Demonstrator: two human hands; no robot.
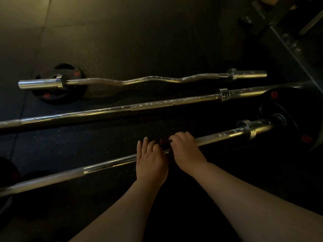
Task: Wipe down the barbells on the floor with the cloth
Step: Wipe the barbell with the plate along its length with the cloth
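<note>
Nearest barbell lies on the floor. The right hand has its grip curled round it, likely pressing the cloth, a dark scrap that is hard to make out. Left hand flat, fingers straight, probably steadying the bar against rolling.

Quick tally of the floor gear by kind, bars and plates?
Straight barbells: 2 (middle barbell, near barbell)
Curl bar: 1
Weight plates: 3 (far-left plate, right plate, near-left plate, cut off by the frame edge)
Total: 6
</note>
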